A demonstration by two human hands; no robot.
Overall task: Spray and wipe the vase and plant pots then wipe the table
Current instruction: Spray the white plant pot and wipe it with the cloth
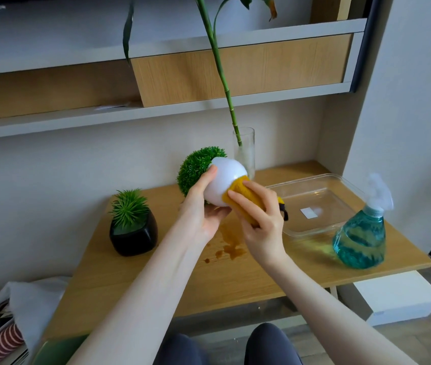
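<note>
- Wooden table [130, 272] is carrying brown wet spots (best left for the last wipe).
- White pot [223, 180] is being held tilted above the table; the left hand [204, 206] is curling its fingers round it, and should be turning it steadily.
- Yellow cloth [238, 196] is being pressed on the pot by the right hand [259, 222], fingers clamping it.
- The pot's far side is hiding.

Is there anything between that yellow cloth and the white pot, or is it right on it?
Nothing visible lies between them. The right hand presses the yellow cloth straight onto the white pot, which the left hand holds tilted above the table.
</note>
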